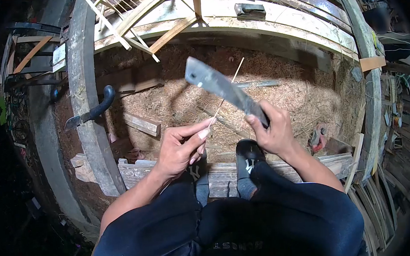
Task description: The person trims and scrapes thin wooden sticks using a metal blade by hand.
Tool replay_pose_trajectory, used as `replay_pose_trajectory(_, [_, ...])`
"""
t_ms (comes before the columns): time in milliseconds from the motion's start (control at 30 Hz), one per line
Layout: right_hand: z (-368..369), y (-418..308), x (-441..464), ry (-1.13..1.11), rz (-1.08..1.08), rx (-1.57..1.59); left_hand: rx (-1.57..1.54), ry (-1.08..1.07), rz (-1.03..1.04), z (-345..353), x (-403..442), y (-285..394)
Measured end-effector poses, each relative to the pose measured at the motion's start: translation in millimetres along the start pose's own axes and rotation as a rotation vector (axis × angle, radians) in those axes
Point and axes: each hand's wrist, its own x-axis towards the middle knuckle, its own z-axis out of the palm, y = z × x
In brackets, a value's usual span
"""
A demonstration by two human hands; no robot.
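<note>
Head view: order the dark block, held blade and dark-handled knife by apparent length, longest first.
1. Held blade, in the right hand; nearness may enlarge it.
2. Dark-handled knife.
3. Dark block.

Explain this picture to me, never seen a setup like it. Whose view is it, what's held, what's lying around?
There is no machine here: one person works with two bare hands, and the single picture comes from a camera worn on the head, looking forward and down. That is why the person's own legs and dark shoes show.

The left hand pinches a thin pale strip. The right hand grips a broad metal blade, raised at an angle.

Beyond them, a dark metal block rests on a pale board, near a slatted wooden frame. Straw-coloured shavings cover much of the ground below.
</note>
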Motion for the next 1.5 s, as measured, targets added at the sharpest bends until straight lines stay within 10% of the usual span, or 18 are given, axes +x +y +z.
replay_pose_trajectory(200, [14.4,-16.7,-12.1,-0.091,-0.300,0.063,-0.006,0.154,-0.070,6.9,5.9,-2.3])
replay_pose_trajectory(600, [0.3,-13.4,-0.3,-0.060,-0.028,0.146,0.013,0.045,-0.098,4.1,1.2,6.1])
replay_pose_trajectory(767, [4.6,-12.5,-8.1,-0.122,-0.290,0.039,0.048,0.052,-0.098,-2.8,-0.7,-1.9])
replay_pose_trajectory(867, [-0.7,-7.4,1.6,-0.072,-0.029,0.135,0.007,-0.025,-0.062,-0.4,0.0,3.2])
replay_pose_trajectory(1000, [12.4,-8.0,-8.3,-0.001,-0.376,0.054,-0.040,0.058,-0.033,1.0,-3.9,-1.6])
replay_pose_trajectory(1100, [-1.8,-11.9,-0.9,-0.055,-0.013,0.141,-0.048,-0.076,-0.117,3.4,-0.4,12.7])
replay_pose_trajectory(1233, [4.9,-12.7,-11.2,-0.053,-0.329,0.086,0.000,0.060,-0.050,1.6,-6.4,-1.8])
replay_pose_trajectory(1333, [-7.7,-12.3,-2.6,-0.079,0.017,0.163,-0.023,-0.074,-0.081,-0.4,-2.1,6.1])
replay_pose_trajectory(1500, [-4.4,0.7,-11.1,-0.147,-0.206,-0.015,0.073,-0.072,-0.104,-8.3,-1.0,1.8])
